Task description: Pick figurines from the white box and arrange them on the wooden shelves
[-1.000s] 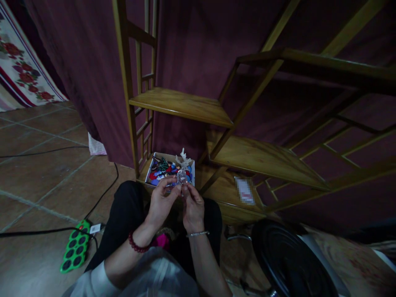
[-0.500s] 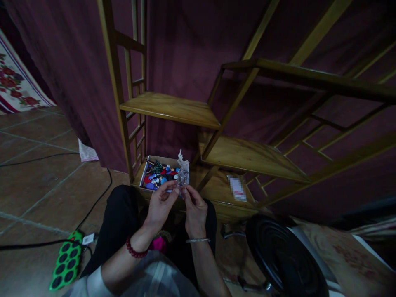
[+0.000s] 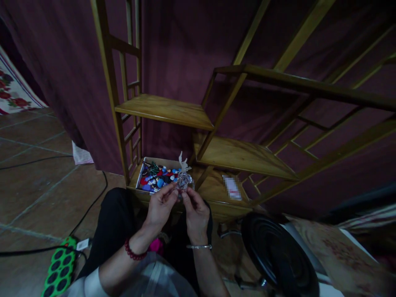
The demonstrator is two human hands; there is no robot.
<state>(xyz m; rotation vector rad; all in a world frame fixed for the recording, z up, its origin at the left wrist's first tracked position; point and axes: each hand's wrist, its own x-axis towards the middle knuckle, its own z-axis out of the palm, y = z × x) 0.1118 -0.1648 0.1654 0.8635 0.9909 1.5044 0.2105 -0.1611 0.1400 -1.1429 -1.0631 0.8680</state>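
Between my two hands is a clear, glassy figurine (image 3: pixel 184 180) with a pale, branching top, held upright by its lower end. My left hand (image 3: pixel 161 206) pinches it from the left, thumb against the fingers. From the right, my right hand (image 3: pixel 195 212) pinches the same lower part. The fingertips cover its base. Just behind and left of the hands, an open white box (image 3: pixel 140 177) stands on the bottom shelf, holding several small items in blue, red, black and green, too small to name.
A wooden shelf unit (image 3: pixel 167 110) rises in front of a dark purple curtain (image 3: pixel 173 49). A flat white packet, blurred, (image 3: pixel 232 187) lies on the bottom shelf. At right is a round black stool (image 3: pixel 278 255). A green power strip (image 3: pixel 60 266) with black cables lies on the floor at left.
The clear figurine has turned a little in my fingers and shows more of its body. Both hands keep their pinch. The whole view has shifted slightly.
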